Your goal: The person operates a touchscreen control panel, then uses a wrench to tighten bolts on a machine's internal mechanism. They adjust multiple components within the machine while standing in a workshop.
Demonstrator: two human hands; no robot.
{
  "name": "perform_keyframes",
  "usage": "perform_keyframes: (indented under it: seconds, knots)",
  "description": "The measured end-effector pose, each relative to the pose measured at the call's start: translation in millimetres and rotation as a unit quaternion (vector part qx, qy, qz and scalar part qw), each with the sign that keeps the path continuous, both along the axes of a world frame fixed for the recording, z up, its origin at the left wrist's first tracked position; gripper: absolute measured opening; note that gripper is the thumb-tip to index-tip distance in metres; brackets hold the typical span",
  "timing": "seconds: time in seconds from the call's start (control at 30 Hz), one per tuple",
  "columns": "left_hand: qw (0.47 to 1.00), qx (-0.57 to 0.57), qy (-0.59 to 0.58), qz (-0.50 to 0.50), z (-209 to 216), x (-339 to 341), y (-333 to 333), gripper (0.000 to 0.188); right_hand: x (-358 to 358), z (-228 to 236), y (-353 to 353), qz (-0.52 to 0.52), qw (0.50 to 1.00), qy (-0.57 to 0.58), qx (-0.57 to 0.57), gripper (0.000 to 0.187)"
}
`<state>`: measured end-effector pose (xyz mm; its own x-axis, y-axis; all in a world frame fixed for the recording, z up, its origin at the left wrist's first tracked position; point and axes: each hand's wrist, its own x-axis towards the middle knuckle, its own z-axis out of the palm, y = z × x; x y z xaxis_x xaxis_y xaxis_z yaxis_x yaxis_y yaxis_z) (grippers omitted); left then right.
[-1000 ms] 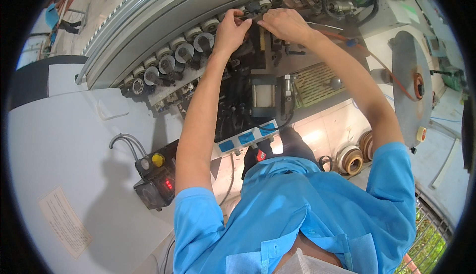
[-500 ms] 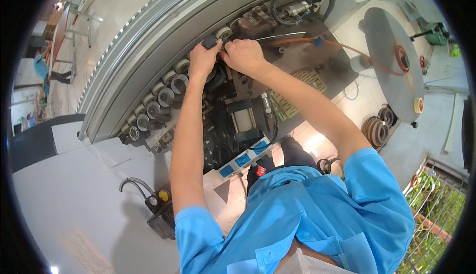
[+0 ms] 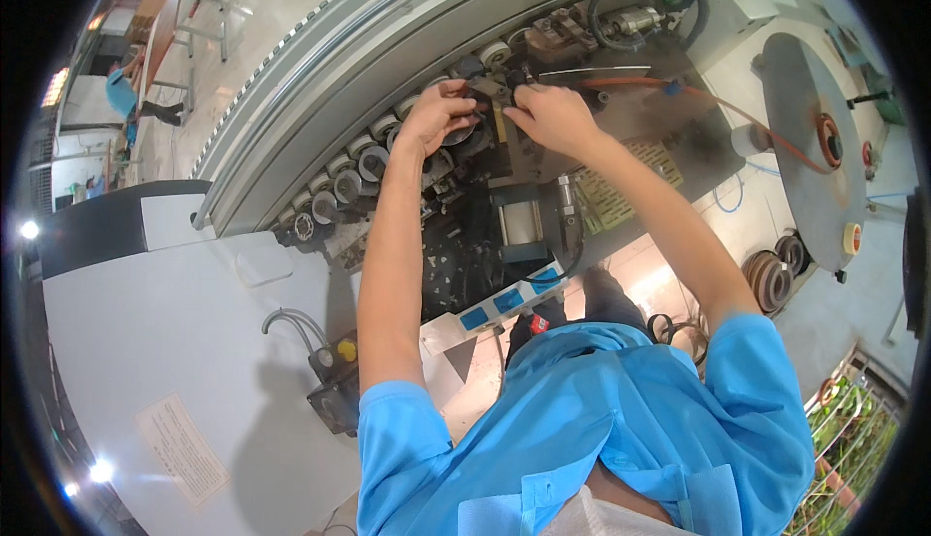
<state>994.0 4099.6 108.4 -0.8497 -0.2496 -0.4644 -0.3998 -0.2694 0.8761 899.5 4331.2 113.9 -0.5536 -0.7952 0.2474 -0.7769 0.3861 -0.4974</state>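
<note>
My left hand [image 3: 438,121] hovers at the row of white pressure rollers [image 3: 371,162], its fingers loosely bent and apart, next to dark machine parts. To its right, my right hand [image 3: 555,117] is closed, thumb and fingers brought together beside a black knob [image 3: 520,76]. Whatever those fingers hold is hidden from view. Between the hands stands a narrow brass-coloured bar [image 3: 499,123] on the mechanism. A brown edging strip [image 3: 628,81] runs over the dark machine plate [image 3: 640,114] just past my right hand.
At right stands a large grey reel disc [image 3: 810,167] feeding the strip. A cylinder [image 3: 521,223], a slotted yellowish plate [image 3: 630,187] and a socket strip [image 3: 507,300] lie nearer me. A coiled black cable [image 3: 700,12] sits at the back. Far left, another person [image 3: 122,95] bends at a table.
My left hand has come away from the black knob, fingers loosening. My right hand has shifted slightly right, near that knob. The whole view has swung a little, moving the machine rightward.
</note>
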Motion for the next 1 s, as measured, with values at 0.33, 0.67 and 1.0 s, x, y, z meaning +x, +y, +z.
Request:
perform_keyframes:
  seconds: [0.33, 0.67, 1.0]
  knots:
    - [0.997, 0.059, 0.018, 0.050, -23, 21, 29, 0.017, 81, -12, 49, -0.062, 0.985, -0.150, -0.061, 0.025]
    - [0.954, -0.273, 0.055, 0.114, -42, 19, 52, 0.011, 108, -32, 88, -0.131, 0.965, -0.219, -0.065, 0.019]
    - [0.984, -0.016, 0.113, 0.138, -44, 23, 38, 0.020, 136, -50, 94, -0.128, 0.965, -0.224, -0.054, 0.015]
